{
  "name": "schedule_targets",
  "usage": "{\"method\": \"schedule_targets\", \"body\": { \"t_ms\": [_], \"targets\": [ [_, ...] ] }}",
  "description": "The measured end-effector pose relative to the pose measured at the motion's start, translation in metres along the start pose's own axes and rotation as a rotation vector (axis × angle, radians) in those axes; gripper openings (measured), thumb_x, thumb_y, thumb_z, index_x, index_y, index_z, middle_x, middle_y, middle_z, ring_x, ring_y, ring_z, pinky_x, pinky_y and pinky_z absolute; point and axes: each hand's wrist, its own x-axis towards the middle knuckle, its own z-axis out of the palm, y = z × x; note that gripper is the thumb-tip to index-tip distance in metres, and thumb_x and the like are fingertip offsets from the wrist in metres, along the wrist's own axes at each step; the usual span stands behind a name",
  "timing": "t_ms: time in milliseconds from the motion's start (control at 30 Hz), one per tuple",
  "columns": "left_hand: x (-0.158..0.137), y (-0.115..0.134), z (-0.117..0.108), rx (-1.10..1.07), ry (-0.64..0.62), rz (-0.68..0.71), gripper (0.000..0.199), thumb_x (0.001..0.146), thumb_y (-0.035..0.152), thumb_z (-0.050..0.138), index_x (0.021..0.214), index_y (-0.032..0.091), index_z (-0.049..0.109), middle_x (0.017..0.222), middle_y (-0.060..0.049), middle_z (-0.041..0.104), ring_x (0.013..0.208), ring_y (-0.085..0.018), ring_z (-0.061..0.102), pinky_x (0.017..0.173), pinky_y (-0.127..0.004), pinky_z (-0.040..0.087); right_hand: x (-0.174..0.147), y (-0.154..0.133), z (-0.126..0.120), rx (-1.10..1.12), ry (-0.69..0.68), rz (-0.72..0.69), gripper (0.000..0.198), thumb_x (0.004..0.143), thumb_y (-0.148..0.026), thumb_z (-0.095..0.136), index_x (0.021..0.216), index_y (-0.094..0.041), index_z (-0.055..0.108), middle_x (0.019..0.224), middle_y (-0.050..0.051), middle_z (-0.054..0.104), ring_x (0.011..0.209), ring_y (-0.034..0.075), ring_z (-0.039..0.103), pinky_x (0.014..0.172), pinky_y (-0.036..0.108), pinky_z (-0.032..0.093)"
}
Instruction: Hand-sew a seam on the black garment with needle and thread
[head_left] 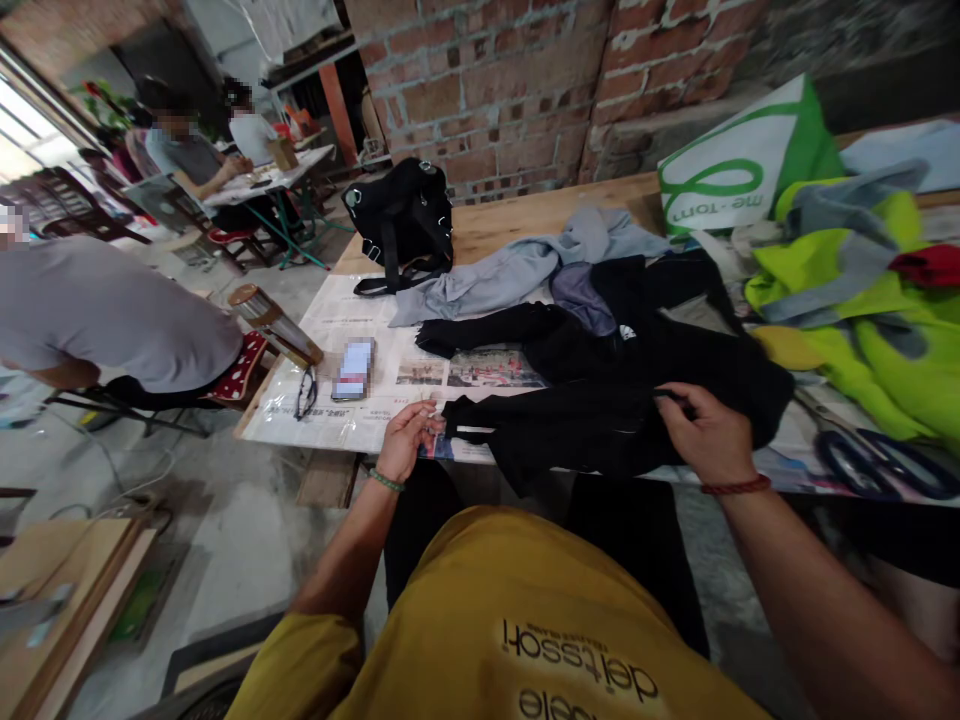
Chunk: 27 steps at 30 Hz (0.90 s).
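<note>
A black jacket [600, 415] with a small white logo lies spread along the table's near edge, one sleeve pointing left. My right hand [705, 432] is closed, pinching the black fabric between thumb and fingers. Just left of the sleeve's end is my left hand [409, 437], its fingertips drawn together; whatever they hold, if anything, is too small to make out. Behind the jacket lies a grey garment [495, 275]. Large scissors [862, 455] with dark blue handles rest on the right, beside the jacket.
Newspaper under clear plastic [375, 425] covers the table's left part, bearing a phone [354, 368], glasses [306, 393] and a steel flask [277, 325]. A black bag [405, 220] stands behind. Yellow-green clothes [847, 270] and a green-white bag [742, 165] fill the right. People sit left.
</note>
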Motion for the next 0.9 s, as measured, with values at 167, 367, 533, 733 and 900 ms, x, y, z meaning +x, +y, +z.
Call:
{"method": "schedule_targets", "body": {
  "t_ms": [167,367,533,733,900],
  "targets": [
    [0.001,0.001,0.003,-0.001,0.005,0.001,0.031,0.069,0.038,0.065,0.086,0.012,0.059,0.066,-0.003,0.061,0.054,-0.009,0.056,0.041,-0.015,0.036,0.004,-0.001,0.001,-0.062,0.025,0.076,0.034,0.077,-0.036,0.050,0.104,-0.019,0.061,0.075,0.006,0.064,0.051,0.016,0.052,0.056,0.032,0.044],
    [0.001,-0.005,0.002,-0.106,0.073,0.009,0.033,0.066,0.038,0.068,0.086,0.015,0.056,0.068,0.001,0.058,0.051,-0.006,0.055,0.041,-0.016,0.038,-0.005,-0.008,-0.001,-0.159,0.189,-0.153,0.030,0.080,-0.027,0.047,0.105,-0.014,0.060,0.089,0.013,0.065,0.083,0.024,0.060,0.079,0.037,0.046],
    [0.000,-0.007,-0.008,-0.184,0.106,-0.005,0.031,0.069,0.039,0.067,0.088,0.019,0.052,0.060,0.006,0.054,0.047,-0.005,0.052,0.044,-0.016,0.040,-0.019,-0.031,0.033,-0.246,-0.061,-0.482,0.033,0.084,-0.033,0.048,0.113,-0.018,0.058,0.116,0.011,0.059,0.116,0.026,0.047,0.098,0.042,0.032],
    [-0.010,-0.003,-0.038,-0.189,0.208,0.014,0.030,0.068,0.035,0.069,0.086,0.018,0.052,0.055,0.008,0.048,0.037,-0.002,0.039,0.032,-0.013,0.026,-0.024,-0.025,0.061,-0.342,-0.242,-0.458,0.033,0.088,-0.036,0.040,0.105,-0.020,0.062,0.109,0.007,0.064,0.111,0.026,0.048,0.097,0.045,0.026],
    [-0.019,-0.008,-0.050,-0.198,0.247,0.008,0.029,0.066,0.033,0.071,0.083,0.017,0.053,0.055,0.008,0.047,0.036,-0.002,0.034,0.030,-0.012,0.024,-0.024,-0.023,0.060,-0.382,-0.276,-0.484,0.034,0.087,-0.038,0.041,0.109,-0.022,0.061,0.115,0.009,0.061,0.113,0.027,0.046,0.097,0.046,0.024]
  ]
}}
